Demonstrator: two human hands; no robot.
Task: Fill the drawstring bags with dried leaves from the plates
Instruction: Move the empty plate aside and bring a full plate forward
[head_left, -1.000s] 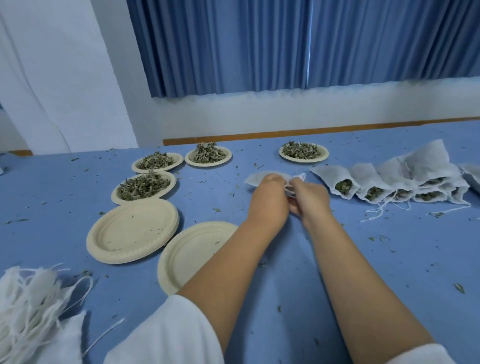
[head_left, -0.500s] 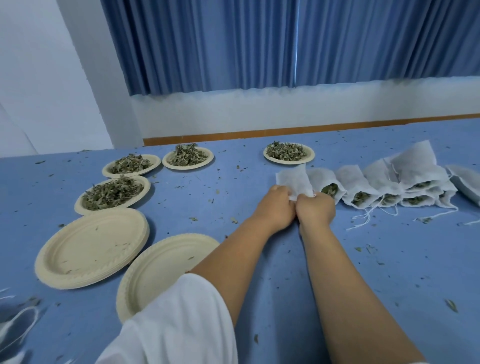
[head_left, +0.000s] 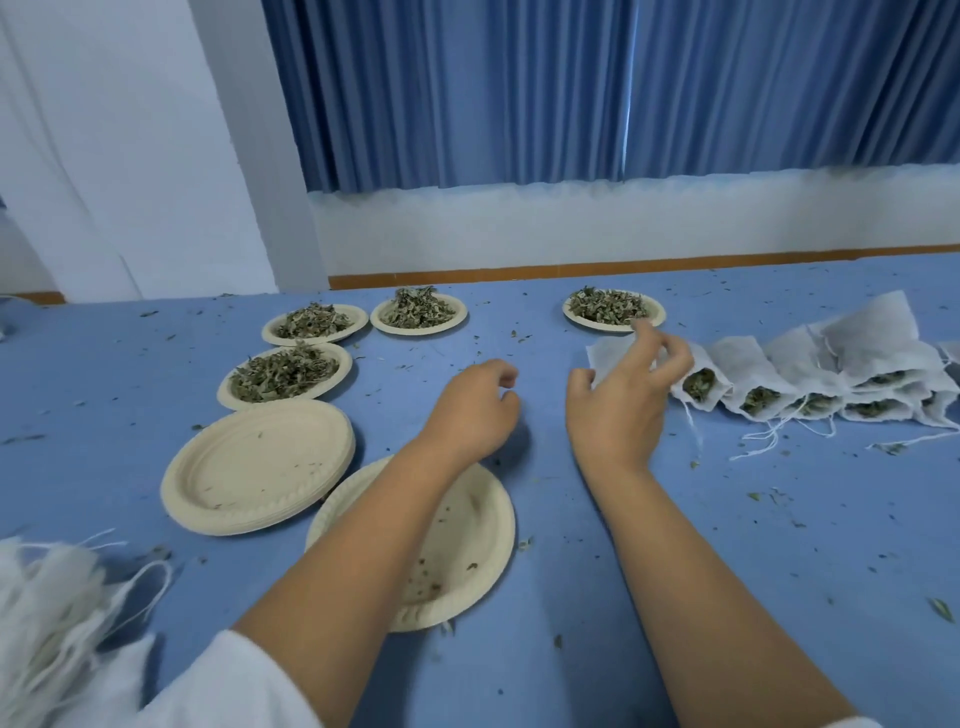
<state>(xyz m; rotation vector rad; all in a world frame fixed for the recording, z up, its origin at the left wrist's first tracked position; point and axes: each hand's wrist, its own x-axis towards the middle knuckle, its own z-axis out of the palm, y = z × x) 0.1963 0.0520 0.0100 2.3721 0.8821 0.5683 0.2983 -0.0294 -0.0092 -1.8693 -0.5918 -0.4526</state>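
Bags (head_left: 872, 338) lie mouths nearward; left hand (head_left: 470, 410) and right hand (head_left: 618, 405) grips loose, empty.

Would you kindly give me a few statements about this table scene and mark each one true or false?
1. Four plates hold heaps of dried leaves. True.
2. The left hand grips a bag. False: it holds nothing.
3. Filled bags lie in a row to the right of the right hand. True.
4. The two nearest plates are heaped with leaves. False: both are nearly bare.
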